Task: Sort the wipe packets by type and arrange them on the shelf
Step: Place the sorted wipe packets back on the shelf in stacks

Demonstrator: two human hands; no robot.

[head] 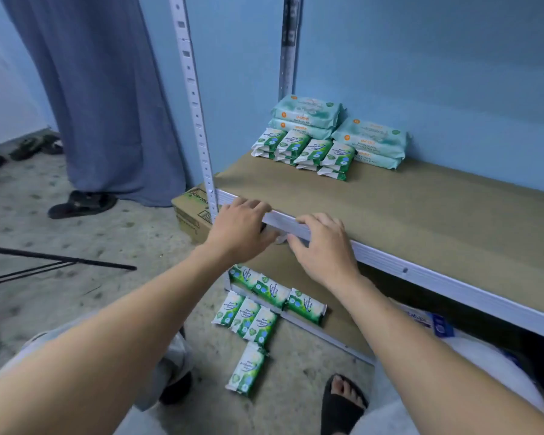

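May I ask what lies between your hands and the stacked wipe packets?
In the head view, only bare shelf board separates left hand, right hand and stacked packets.

Both bare forearms reach forward, converging. The left hand (pixel 242 227) and right hand (pixel 322 246) lie palm-down, fingers curled over the shelf edge (pixel 390 263), thumbs pointing toward each other.

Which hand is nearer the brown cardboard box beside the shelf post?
Left. The left hand holds the white metal shelf edge just right of the brown cardboard box; the right hand holds it farther right.
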